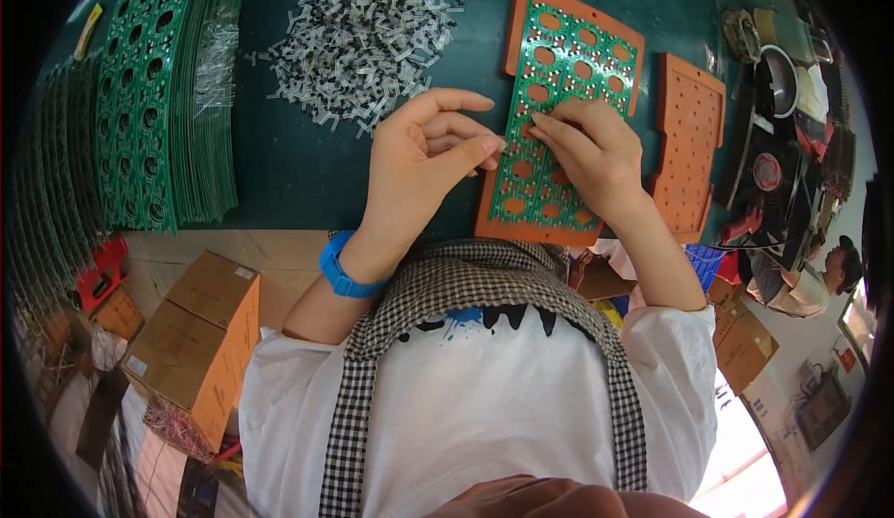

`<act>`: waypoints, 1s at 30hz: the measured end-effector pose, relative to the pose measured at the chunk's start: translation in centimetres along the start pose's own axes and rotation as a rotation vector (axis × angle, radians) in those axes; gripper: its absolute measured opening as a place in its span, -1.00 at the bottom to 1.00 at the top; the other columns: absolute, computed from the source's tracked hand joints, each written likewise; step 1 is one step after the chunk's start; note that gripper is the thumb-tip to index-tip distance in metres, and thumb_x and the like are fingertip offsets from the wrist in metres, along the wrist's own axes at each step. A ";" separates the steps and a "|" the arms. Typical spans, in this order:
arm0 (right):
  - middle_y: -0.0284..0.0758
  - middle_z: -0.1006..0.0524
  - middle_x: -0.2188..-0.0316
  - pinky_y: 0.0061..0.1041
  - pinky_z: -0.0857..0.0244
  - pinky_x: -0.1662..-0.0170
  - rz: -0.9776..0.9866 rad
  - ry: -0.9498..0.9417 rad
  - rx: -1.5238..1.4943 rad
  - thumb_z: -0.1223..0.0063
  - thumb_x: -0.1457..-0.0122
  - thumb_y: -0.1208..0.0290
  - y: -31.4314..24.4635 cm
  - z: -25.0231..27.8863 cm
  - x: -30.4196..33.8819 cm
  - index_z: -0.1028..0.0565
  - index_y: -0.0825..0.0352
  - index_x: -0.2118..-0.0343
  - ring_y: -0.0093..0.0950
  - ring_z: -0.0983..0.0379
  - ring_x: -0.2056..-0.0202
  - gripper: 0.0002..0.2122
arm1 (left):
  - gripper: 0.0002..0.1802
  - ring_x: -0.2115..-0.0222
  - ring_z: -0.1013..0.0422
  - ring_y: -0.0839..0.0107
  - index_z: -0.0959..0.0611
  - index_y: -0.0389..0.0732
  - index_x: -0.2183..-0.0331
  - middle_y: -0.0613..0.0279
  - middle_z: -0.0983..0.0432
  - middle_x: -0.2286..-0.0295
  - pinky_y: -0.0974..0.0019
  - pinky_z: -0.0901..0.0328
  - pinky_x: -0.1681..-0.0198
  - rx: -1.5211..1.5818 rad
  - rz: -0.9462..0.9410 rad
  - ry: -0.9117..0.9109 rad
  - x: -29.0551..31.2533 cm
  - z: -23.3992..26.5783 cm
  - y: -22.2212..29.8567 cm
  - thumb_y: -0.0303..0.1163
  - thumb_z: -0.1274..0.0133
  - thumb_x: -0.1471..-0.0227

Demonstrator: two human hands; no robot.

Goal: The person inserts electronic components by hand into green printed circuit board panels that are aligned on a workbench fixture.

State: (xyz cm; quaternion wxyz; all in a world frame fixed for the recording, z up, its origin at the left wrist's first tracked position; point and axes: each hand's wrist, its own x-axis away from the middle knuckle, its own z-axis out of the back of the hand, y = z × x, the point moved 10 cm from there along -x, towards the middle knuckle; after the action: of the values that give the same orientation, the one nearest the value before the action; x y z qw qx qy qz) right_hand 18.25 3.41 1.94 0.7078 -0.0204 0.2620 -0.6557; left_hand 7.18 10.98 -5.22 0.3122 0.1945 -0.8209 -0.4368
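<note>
A green circuit board panel (538,150) with rows of round and oval holes lies in an orange-brown fixture tray (512,39). At the panel's left edge is my left hand (424,150), thumb pressed toward the curled fingers and index finger stretched over them. Whatever is between those fingertips is too small to make out. My right hand (596,155) rests over the middle of the panel, thumb and index finger pinched against it. Its fingertips hide what they hold. Up and to the left of my left hand lies a heap of small clear-and-black parts with thin leads (368,39).
Stacked green circuit panels (154,99) stand at the left of the green table (289,178). A second orange-brown tray (689,136) with small holes lies right of the first. Cardboard boxes (191,332) sit below the table. Another person (805,281) is at far right.
</note>
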 end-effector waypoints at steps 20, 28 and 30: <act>-0.26 -0.47 0.40 -0.41 -0.33 0.28 -0.249 -0.187 -0.289 -0.11 -0.01 0.59 0.2 -1.0 0.9 -0.47 0.36 0.40 -0.28 -0.43 0.33 -0.91 | -0.76 0.34 -0.33 0.25 -0.56 -0.15 0.36 0.29 -0.37 0.41 0.20 -0.22 0.30 -1.406 -0.628 0.443 1.0 2.0 6.2 -0.37 -0.23 0.15; -0.26 -0.44 0.44 -0.39 -0.33 0.31 -0.236 -0.195 -0.225 -0.11 0.00 0.60 -0.1 -1.3 0.5 -0.45 0.37 0.42 -0.29 -0.42 0.37 -0.91 | -0.88 0.34 -0.31 0.28 -0.59 -0.15 0.45 0.31 -0.40 0.41 0.19 -0.18 0.29 -1.304 -0.694 0.407 1.2 1.7 6.4 -0.44 -0.20 0.14; -0.27 -0.45 0.43 -0.40 -0.34 0.34 -0.228 -0.170 -0.204 -0.12 0.02 0.59 0.0 -1.3 0.6 -0.45 0.36 0.43 -0.30 -0.43 0.38 -0.91 | -0.92 0.38 -0.33 0.26 -0.59 -0.17 0.48 0.31 -0.44 0.44 0.22 -0.21 0.31 -1.239 -0.851 0.396 2.1 0.7 7.4 -0.49 -0.18 0.13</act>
State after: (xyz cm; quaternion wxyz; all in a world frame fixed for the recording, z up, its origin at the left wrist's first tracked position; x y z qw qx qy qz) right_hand 17.68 3.26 0.61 0.6429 -0.1772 0.2621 -0.6976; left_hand 4.85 14.18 1.42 0.3104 0.3573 -0.2106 -0.8554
